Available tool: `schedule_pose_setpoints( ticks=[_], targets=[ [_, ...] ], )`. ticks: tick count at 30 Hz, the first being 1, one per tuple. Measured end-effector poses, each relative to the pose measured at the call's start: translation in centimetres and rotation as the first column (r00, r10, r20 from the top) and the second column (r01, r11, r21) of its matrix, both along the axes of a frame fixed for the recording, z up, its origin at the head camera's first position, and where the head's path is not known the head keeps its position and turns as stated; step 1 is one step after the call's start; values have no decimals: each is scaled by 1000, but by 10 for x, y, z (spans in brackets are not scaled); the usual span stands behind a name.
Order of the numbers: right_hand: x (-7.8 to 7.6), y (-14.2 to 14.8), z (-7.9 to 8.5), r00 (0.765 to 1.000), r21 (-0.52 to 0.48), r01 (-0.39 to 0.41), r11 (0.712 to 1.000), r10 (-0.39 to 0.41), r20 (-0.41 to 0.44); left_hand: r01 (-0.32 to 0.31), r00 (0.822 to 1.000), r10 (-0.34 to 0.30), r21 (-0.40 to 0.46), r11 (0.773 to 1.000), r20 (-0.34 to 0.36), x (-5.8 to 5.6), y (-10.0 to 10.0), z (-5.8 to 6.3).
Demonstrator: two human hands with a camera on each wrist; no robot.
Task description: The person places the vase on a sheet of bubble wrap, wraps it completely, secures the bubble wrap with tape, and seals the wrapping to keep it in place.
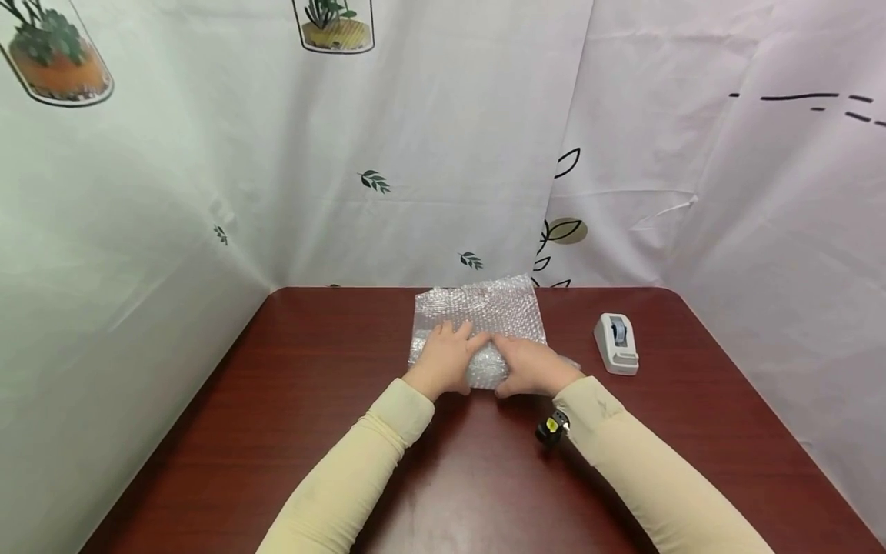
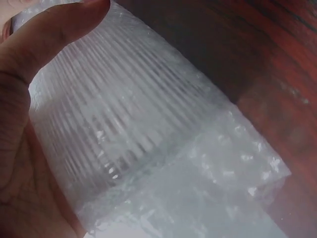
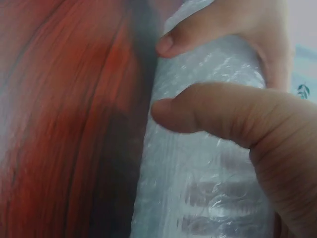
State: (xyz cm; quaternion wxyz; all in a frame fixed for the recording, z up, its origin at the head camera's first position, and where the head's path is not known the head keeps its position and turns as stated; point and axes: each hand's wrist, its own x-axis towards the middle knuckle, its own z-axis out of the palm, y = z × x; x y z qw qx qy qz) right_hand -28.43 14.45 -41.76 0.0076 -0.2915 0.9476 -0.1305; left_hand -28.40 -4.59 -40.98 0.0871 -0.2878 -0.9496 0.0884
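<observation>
Both hands on the roll (image 1: 487, 369), a bundle of clear bubble wrap lying crosswise on the counter (image 1: 471, 485). My left hand (image 1: 446, 358) grips its left part, thumb on the near side, fingers spread over the top and away from me. My right hand (image 1: 531, 367) grips the right part the same way, thumb also on the near side; the two hands are close together, a stretch of roll showing between them. Ridged, see-through surface visible through the plastic under my left hand; what it belongs to, I cannot tell. Beyond my fingers a loose sheet (image 1: 498, 304) of the wrap lies flat toward the far edge. A white tape dispenser (image 1: 617, 345) stands to the right of my right hand, apart from it. Below my right wrist: a small black device (image 1: 551, 428) with a yellow spot.
</observation>
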Motion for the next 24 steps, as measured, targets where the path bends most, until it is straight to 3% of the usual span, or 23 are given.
schedule_pose_setpoints(
  ticks=[4, 11, 19, 24],
  targets=[
    [3, 2, -1, 999, 4, 29, 1000, -29, -29, -5, 999, 5, 15, 1000, 37, -3, -1, -1],
    [14, 11, 5, 987, 98, 161, 982, -157, -44, -10, 995, 3, 71, 997, 99, -4, -2, 5],
    [13, 16, 10, 994, 145, 113, 983, -112, -18, -31, 975, 9, 97, 995, 220, -4, -5, 13],
    [18, 8, 11, 994, 148, 94, 984, -86, -60, -46, 956, 20, 80, 996, 293, -7, -5, 18]
  ],
)
